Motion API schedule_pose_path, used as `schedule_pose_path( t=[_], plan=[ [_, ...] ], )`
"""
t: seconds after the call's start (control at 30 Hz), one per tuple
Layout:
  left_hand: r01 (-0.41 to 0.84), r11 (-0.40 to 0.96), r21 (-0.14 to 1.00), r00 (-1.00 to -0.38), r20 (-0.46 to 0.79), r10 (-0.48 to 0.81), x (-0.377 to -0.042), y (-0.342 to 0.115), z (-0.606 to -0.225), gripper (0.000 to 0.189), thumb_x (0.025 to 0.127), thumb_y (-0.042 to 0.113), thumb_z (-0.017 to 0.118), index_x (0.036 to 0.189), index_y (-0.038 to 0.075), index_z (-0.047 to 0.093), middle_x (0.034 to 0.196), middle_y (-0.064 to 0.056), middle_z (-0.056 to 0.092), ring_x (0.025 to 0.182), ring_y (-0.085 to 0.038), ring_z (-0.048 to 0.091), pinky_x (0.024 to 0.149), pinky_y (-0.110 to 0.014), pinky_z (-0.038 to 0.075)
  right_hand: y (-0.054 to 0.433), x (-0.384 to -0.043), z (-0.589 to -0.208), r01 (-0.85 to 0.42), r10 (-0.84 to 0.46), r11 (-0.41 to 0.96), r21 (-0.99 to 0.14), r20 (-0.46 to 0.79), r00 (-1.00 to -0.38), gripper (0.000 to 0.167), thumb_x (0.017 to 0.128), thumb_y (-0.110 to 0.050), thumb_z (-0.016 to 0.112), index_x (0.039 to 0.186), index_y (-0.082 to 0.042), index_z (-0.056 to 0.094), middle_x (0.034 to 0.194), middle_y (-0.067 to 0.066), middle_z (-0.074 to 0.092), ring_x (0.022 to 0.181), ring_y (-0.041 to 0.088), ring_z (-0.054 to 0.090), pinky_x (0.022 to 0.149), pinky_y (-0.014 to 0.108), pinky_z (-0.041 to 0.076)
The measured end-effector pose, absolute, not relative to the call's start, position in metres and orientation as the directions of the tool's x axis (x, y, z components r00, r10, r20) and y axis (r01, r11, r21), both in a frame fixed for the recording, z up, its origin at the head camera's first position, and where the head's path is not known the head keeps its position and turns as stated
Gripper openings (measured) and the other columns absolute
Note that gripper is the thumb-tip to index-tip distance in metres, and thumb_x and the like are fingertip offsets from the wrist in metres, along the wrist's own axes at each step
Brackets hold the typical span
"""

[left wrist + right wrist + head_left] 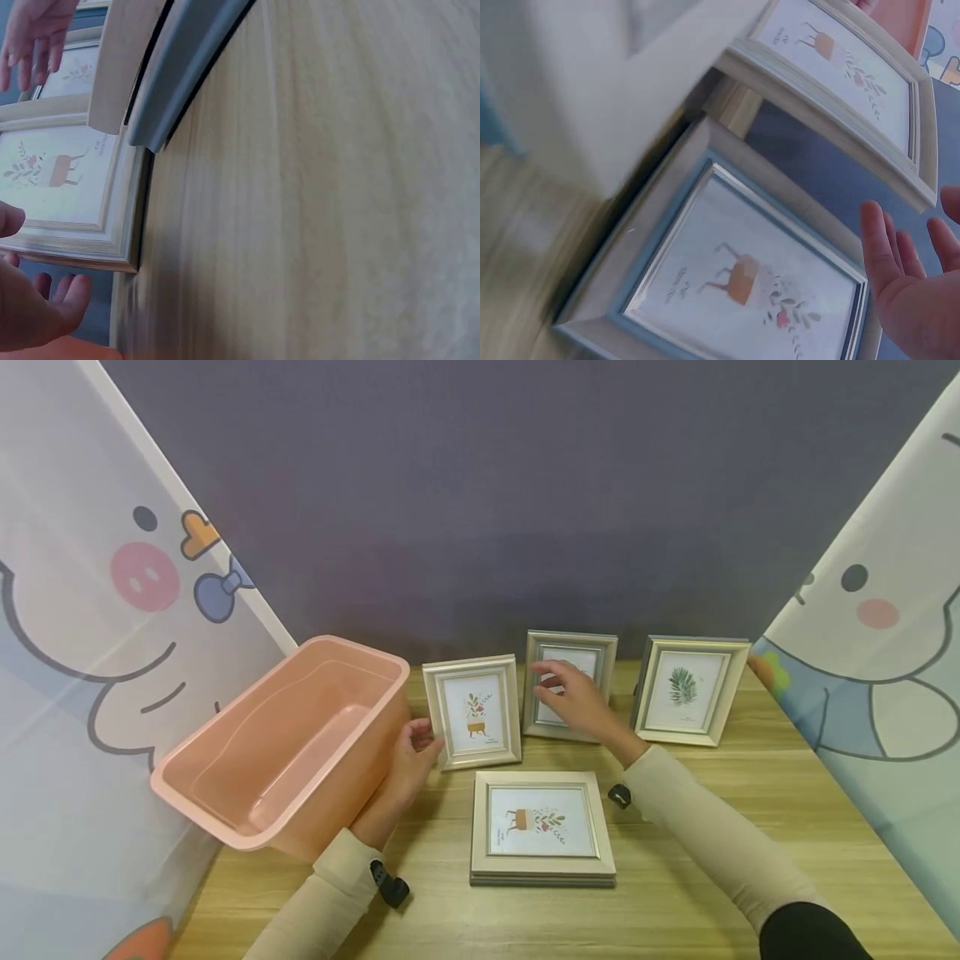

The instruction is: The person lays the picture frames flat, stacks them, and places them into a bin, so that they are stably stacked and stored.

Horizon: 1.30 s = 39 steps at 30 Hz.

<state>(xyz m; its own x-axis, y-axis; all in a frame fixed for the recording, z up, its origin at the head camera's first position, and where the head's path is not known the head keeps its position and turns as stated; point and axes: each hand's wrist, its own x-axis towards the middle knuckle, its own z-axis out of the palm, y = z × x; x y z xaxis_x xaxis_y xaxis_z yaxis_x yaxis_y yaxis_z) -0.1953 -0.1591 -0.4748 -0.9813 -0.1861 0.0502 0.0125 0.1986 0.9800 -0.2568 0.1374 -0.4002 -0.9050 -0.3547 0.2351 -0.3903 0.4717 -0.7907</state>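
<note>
My left hand [414, 756] is beside the left edge of an upright picture frame [511, 710] with a potted-flower print. In the left wrist view its thumb overlaps the frame's face and the fingers [71, 296] are loosely bent beside the edge; whether they touch it I cannot tell. My right hand [577, 700] is raised in front of the middle picture frame [534, 693], fingers apart and holding nothing. The right wrist view shows a potted-flower print on that middle frame [705, 150], partly covered by the hand in the head view.
A deep pink plastic bin [360, 727] stands to the left, close by my left forearm. Several frames lie in a flat stack [543, 866] between my arms. Further right, another upright frame [723, 706] holds a leaf print. A dark wall [480, 510] rises behind the wooden table [787, 827].
</note>
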Motion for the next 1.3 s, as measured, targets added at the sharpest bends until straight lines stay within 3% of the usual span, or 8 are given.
schedule_pose_path(
  t=[0.13, 0.37, 0.57, 0.93, 1.3],
  plan=[
    [0.015, 0.189, 0.982, -0.979, 0.053, -0.196, -0.198, -0.160, -0.479, 0.037, 0.094, 0.001, 0.066, 0.127, -0.009, 0.054, 0.131, -0.029, 0.058, 0.118, -0.041, 0.061, 0.093, -0.023, 0.052, 0.127, -0.263, -0.395, -0.376, -0.334, 0.449, -0.810, 0.238, -0.912, 0.048, 0.101, -0.019, 0.064, 0.148, -0.017, 0.051, 0.146, 0.012, 0.055, 0.122, 0.033, 0.064, 0.092, 0.052, 0.057],
    [0.024, 0.168, 0.985, -0.969, 0.065, -0.240, -0.198, -0.161, -0.480, 0.033, 0.093, 0.000, 0.068, 0.124, -0.008, 0.060, 0.127, -0.030, 0.065, 0.116, -0.040, 0.064, 0.083, -0.014, 0.052, 0.109, -0.273, -0.389, -0.379, -0.346, 0.422, -0.824, 0.240, -0.907, 0.054, 0.100, -0.016, 0.063, 0.152, -0.019, 0.048, 0.147, 0.014, 0.055, 0.120, 0.034, 0.065, 0.086, 0.042, 0.061],
    [0.066, 0.128, 0.990, -0.976, 0.090, -0.197, -0.199, -0.157, -0.482, 0.042, 0.088, -0.005, 0.071, 0.127, -0.008, 0.056, 0.127, -0.032, 0.063, 0.117, -0.043, 0.064, 0.090, -0.019, 0.055, 0.102, -0.275, -0.392, -0.357, -0.357, 0.462, -0.812, 0.198, -0.913, 0.051, 0.101, -0.017, 0.061, 0.150, -0.024, 0.050, 0.147, 0.017, 0.054, 0.110, 0.031, 0.069, 0.076, 0.035, 0.063],
    [0.052, 0.153, 0.987, -0.972, 0.085, -0.218, -0.201, -0.157, -0.486, 0.043, 0.085, -0.012, 0.070, 0.125, -0.007, 0.054, 0.123, -0.032, 0.063, 0.110, -0.042, 0.065, 0.080, -0.016, 0.054, 0.099, -0.278, -0.399, -0.380, -0.371, 0.434, -0.817, 0.222, -0.902, 0.046, 0.102, -0.012, 0.058, 0.147, -0.017, 0.054, 0.137, 0.023, 0.058, 0.105, 0.035, 0.070, 0.078, 0.050, 0.063],
    [0.058, 0.209, 0.976, -0.965, 0.109, -0.240, -0.202, -0.160, -0.486, 0.038, 0.083, -0.011, 0.071, 0.119, -0.004, 0.059, 0.116, -0.027, 0.068, 0.104, -0.036, 0.068, 0.085, -0.024, 0.057, 0.097, -0.279, -0.401, -0.391, -0.365, 0.429, -0.814, 0.240, -0.900, 0.046, 0.102, -0.012, 0.059, 0.147, -0.018, 0.054, 0.135, 0.022, 0.060, 0.106, 0.036, 0.070, 0.076, 0.048, 0.063]
  ],
)
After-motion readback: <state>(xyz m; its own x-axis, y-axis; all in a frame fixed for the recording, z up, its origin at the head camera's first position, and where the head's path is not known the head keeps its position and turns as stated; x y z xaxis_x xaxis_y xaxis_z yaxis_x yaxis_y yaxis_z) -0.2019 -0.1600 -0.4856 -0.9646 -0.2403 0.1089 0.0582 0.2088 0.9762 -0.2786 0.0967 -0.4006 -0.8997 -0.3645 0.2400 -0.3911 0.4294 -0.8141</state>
